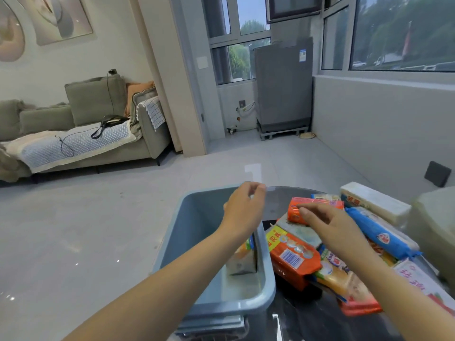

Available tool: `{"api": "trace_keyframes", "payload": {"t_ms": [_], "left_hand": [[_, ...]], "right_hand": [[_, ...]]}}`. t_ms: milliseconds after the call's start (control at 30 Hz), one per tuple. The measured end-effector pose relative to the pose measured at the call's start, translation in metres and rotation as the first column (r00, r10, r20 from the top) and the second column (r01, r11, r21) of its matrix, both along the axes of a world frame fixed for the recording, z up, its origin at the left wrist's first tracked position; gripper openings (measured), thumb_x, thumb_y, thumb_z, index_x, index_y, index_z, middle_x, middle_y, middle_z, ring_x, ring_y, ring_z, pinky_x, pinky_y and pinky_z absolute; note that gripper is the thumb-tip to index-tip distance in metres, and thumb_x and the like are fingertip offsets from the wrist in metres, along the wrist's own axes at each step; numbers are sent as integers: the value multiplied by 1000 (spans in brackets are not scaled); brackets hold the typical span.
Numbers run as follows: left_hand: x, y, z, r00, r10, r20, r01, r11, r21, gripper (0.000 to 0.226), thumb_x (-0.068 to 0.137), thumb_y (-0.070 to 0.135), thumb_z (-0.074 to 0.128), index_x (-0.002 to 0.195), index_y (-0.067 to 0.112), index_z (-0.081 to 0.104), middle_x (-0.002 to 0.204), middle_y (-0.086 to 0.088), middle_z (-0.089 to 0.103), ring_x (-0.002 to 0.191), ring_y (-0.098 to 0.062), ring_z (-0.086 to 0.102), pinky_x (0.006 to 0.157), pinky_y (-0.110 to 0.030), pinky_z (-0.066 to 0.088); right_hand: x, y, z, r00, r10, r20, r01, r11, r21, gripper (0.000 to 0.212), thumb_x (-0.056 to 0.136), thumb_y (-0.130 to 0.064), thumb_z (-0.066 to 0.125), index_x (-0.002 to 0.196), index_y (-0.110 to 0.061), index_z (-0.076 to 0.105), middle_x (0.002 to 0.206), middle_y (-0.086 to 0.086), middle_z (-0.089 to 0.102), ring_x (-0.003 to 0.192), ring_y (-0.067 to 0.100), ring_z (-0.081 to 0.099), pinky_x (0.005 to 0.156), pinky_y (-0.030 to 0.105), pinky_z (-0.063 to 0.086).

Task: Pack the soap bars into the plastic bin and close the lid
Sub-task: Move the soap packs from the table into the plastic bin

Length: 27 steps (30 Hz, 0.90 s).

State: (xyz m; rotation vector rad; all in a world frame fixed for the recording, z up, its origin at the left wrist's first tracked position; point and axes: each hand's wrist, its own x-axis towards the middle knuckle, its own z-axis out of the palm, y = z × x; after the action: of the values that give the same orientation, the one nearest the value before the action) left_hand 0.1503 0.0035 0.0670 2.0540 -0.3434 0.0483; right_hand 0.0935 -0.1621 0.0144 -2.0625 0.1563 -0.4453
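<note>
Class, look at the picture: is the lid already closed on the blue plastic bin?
No, the blue plastic bin stands open, with a soap pack visible inside.

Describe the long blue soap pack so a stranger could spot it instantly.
Start at the blue plastic bin, then look right to the heap of soap packs on the dark table. The long blue pack lies diagonally beyond the right hand: the only tube-shaped, blue one.

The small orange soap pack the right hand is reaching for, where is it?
Head view, right of centre: the small orange soap pack tops the pile beside the blue bin, under the right hand.
</note>
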Motion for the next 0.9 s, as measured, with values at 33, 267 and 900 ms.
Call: {"api": "trace_keyframes", "payload": {"t_ms": [33,267,900], "left_hand": [[1,-9,2,999,-34,6,34,999,-2,27,95,39,39,109,25,58,109,6,60,111,-16,53,96,-35,39],[17,-72,-6,982,-164,-94,174,979,107,24,95,32,41,107,18,56,96,9,60,92,-17,55,71,-25,39],[52,-74,-34,807,-47,-588,462,670,581,50,92,37,52,134,13,42,131,-9,56,115,-25,57,97,-38,47]], "right_hand": [[1,-10,0,999,-38,28,38,999,-3,10,88,-33,56,91,-41,61,86,-22,62,82,-6,56,65,14,38],[11,-59,-17,979,-196,-61,193,979,-59,24,85,-30,61,107,-22,66,97,-3,63,82,10,55,67,26,40],[-1,-26,-34,911,-146,-387,-46,895,-445,40,62,-55,73,87,-28,59,90,-8,63,88,13,58,75,33,52]]}}
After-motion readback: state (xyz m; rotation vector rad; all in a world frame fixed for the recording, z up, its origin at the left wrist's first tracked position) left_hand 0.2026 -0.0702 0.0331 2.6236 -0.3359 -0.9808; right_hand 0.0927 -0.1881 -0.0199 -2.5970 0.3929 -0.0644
